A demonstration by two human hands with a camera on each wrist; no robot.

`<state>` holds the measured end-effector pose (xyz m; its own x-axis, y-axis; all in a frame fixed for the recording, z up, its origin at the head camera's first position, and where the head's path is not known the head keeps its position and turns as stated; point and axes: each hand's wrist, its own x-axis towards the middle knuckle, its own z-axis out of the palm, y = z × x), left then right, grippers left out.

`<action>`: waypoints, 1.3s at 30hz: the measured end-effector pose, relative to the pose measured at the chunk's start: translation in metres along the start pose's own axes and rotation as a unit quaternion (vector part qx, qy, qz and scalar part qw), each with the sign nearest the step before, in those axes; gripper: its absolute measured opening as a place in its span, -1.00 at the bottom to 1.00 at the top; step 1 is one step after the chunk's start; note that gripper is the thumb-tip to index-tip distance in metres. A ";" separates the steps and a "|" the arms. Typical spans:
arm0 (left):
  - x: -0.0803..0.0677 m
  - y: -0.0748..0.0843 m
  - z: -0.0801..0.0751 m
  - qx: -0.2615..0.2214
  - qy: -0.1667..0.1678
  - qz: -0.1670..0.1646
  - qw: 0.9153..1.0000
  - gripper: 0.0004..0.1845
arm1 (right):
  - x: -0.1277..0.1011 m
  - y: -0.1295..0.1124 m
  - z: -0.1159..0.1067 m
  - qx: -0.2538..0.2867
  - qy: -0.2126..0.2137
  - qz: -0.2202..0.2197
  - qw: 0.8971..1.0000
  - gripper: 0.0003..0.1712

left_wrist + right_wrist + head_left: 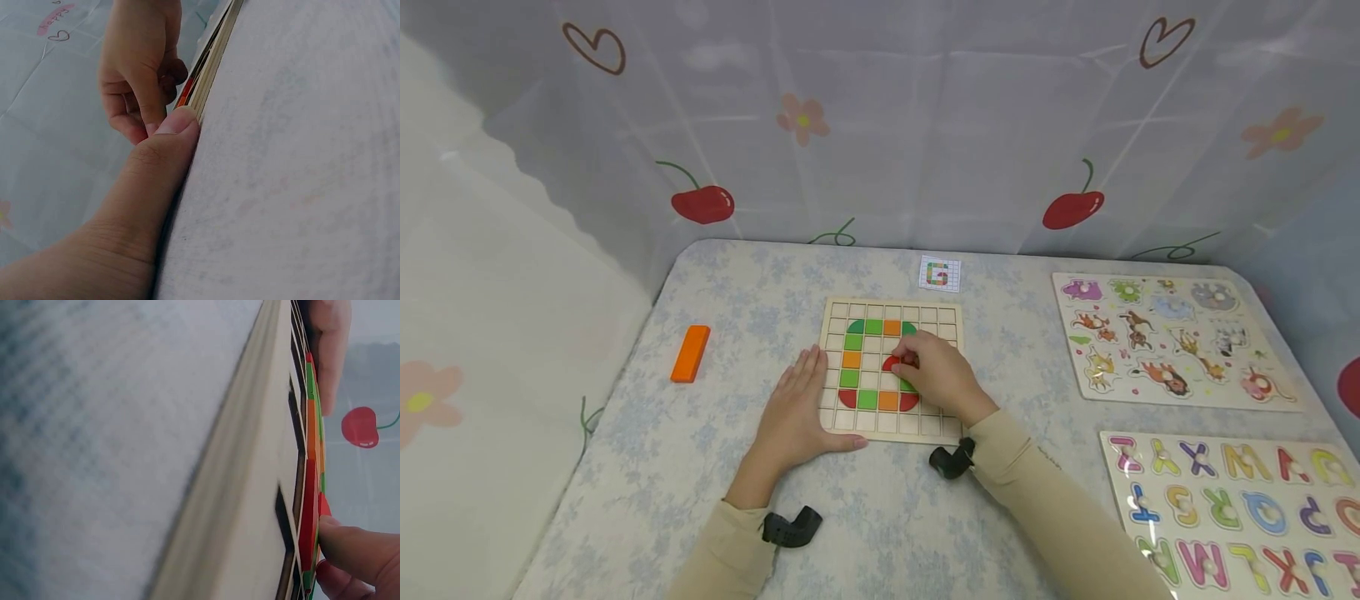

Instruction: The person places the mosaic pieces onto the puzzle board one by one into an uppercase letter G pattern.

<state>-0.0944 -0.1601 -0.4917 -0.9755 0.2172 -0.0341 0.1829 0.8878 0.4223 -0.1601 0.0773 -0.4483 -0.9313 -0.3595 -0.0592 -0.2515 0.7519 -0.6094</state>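
Observation:
A wooden grid board [931,423] lies mid-table, its squares partly filled with green, orange and red tiles in a G-like outline. At the inner right of that outline, my right hand [943,373] pinches a red quarter-round tile [891,363] between thumb and fingers. In the right wrist view this red tile [324,504] stands up at the thumb tip, close over the board. My left hand [795,408] rests at the board's left side with fingers extended. Its thumb [150,159] lies along the front edge. The right hand's fingers cover part of the outline's right side.
Behind the board lies a small pattern card [940,273] showing a coloured G. An orange block [690,353] sits to the left. On the right are an animal puzzle board [1180,342] and a letter puzzle board [1232,508]. Patterned curtains surround the table.

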 end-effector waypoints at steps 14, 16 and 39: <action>-0.001 0.002 -0.002 0.001 0.004 0.002 1.000 0.56 | -0.007 -0.005 -0.001 -0.086 -0.001 -0.034 0.996 -0.85; -0.001 0.003 -0.002 0.001 0.005 0.003 1.000 0.56 | -0.010 -0.006 -0.002 -0.090 -0.005 -0.035 0.995 -0.88; -0.002 0.003 -0.002 -0.004 0.005 -0.002 1.000 0.56 | -0.059 0.013 -0.019 -0.022 0.060 0.020 0.998 -0.86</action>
<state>-0.0921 -0.1586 -0.4890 -0.9775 0.2092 -0.0277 0.1772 0.8853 0.4299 -0.1135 0.1190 -0.4381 -0.9649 -0.2622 0.0145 -0.2230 0.7888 -0.5728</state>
